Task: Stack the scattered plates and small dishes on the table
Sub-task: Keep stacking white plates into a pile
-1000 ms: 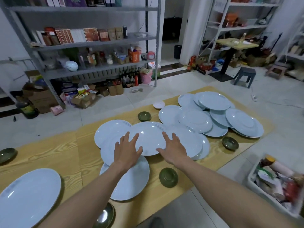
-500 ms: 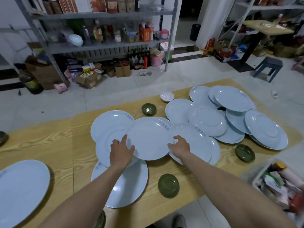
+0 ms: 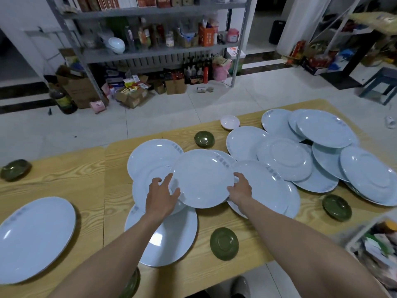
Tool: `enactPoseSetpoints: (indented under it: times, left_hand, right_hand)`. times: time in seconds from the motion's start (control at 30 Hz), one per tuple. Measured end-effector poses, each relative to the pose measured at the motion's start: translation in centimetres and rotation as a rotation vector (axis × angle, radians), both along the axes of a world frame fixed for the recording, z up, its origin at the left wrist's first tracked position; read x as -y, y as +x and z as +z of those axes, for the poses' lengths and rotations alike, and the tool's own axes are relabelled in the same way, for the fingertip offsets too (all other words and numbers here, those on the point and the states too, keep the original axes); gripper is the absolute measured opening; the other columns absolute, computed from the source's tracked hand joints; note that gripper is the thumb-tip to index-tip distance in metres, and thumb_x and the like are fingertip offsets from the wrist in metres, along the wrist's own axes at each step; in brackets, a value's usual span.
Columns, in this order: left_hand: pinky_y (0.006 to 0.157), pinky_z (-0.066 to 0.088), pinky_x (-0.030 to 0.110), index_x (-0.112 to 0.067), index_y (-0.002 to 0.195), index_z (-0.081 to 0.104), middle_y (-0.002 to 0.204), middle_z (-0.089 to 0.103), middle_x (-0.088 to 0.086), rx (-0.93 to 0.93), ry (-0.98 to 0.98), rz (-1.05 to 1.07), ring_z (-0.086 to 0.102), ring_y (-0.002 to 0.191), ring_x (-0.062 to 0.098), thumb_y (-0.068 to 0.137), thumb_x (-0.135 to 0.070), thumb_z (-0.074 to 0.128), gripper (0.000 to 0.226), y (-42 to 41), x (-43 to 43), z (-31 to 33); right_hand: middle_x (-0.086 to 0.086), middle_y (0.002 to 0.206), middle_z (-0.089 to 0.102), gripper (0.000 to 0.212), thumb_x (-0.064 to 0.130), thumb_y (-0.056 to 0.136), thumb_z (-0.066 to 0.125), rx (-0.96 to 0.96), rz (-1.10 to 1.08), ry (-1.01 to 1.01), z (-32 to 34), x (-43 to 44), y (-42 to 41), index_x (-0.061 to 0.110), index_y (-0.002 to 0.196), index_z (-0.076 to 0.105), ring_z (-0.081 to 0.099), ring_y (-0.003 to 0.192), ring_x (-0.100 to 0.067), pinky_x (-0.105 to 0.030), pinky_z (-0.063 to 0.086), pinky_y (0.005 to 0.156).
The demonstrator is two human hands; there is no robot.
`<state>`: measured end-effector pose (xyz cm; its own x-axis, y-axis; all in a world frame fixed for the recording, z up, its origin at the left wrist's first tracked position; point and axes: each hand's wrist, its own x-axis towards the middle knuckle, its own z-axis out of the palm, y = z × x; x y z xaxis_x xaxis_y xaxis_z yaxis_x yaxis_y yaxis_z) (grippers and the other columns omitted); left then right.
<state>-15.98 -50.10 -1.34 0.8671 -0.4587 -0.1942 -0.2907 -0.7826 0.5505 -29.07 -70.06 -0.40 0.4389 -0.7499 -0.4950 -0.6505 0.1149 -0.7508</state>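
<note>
A pale blue plate (image 3: pixel 203 177) sits in the middle of the wooden table (image 3: pixel 71 168), raised at its near edge. My left hand (image 3: pixel 161 196) grips its left rim and my right hand (image 3: pixel 239 189) grips its right rim. It overlaps other pale blue plates: one behind left (image 3: pixel 150 155), one at the right (image 3: pixel 268 190) and one nearer me (image 3: pixel 171 237). A heap of several plates (image 3: pixel 322 147) covers the table's right end. Small green dishes lie at the front (image 3: pixel 224 243), behind (image 3: pixel 204 138) and to the right (image 3: pixel 336 207). A small white dish (image 3: pixel 229 121) stands at the far edge.
A large pale plate (image 3: pixel 32 237) lies at the left, with a green dish (image 3: pixel 15 169) beyond it. Another green dish (image 3: pixel 131 284) peeks out under my left arm. A white bin of clutter (image 3: pixel 378 244) stands at the right. Metal shelving (image 3: pixel 150 52) and boxes line the floor beyond.
Both hands slid from resting flat on the middle plate to gripping its left and right rims, and its near edge has come up. The camera moved closer and slightly left.
</note>
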Motion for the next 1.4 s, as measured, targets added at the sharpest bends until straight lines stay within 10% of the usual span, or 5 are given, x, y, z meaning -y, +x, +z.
enactPoseSetpoints:
  times: [0.3,0.63,0.83,1.07,1.4]
  left_hand:
    - [0.101,0.043,0.038,-0.03,0.149,0.037,0.147,0.038,0.009,0.051,-0.036,-0.001,0.04,0.134,0.025,0.096,-0.042,0.055,0.058,-0.7,0.5,1.5]
    - [0.1,0.042,0.037,-0.031,0.147,0.039,0.146,0.04,0.007,0.1,-0.074,-0.104,0.04,0.132,0.024,0.098,-0.039,0.052,0.051,-2.7,3.7,3.6]
    - [0.101,0.043,0.039,-0.029,0.149,0.037,0.145,0.041,0.008,0.103,-0.067,-0.106,0.039,0.133,0.025,0.099,-0.036,0.052,0.053,-6.1,7.3,4.1]
    - [0.102,0.044,0.039,-0.033,0.151,0.03,0.126,0.059,0.011,-0.287,-0.202,0.124,0.056,0.112,0.023,0.095,-0.033,0.062,0.064,-11.9,10.7,2.0]
    - [0.099,0.051,0.048,-0.037,0.15,0.027,0.144,0.045,0.005,-0.703,-0.508,0.378,0.052,0.12,0.029,0.086,-0.016,0.074,0.082,-15.8,13.1,-2.2]
  right_hand:
    - [-0.007,0.146,0.045,0.067,-0.006,0.089,0.054,0.098,-0.154,0.141,-0.1,1.1,0.2,0.021,0.149,0.039,0.048,0.128,-0.031,-0.049,0.048,0.104]
    - [-0.007,0.125,0.057,0.058,-0.002,0.085,0.065,0.338,-0.34,0.21,4.2,4.3,-2.2,0.018,0.137,0.051,0.062,0.105,-0.03,-0.045,0.062,0.064]
    - [0.001,0.105,0.062,0.04,-0.009,0.083,0.063,0.467,-0.382,0.212,6.5,7.3,-5.2,0.029,0.095,0.057,0.063,0.105,-0.034,-0.046,0.061,0.066]
    - [-0.014,0.13,0.057,0.058,-0.02,0.086,0.049,0.525,-0.473,0.328,6.6,11.3,-9.7,0.007,0.138,0.045,0.063,0.105,-0.04,-0.035,0.06,0.05]
    - [-0.017,0.129,0.052,0.06,-0.021,0.089,0.043,0.519,-0.454,0.387,5.9,14.0,-14.0,0.008,0.142,0.036,0.063,0.102,-0.038,-0.031,0.059,0.05]
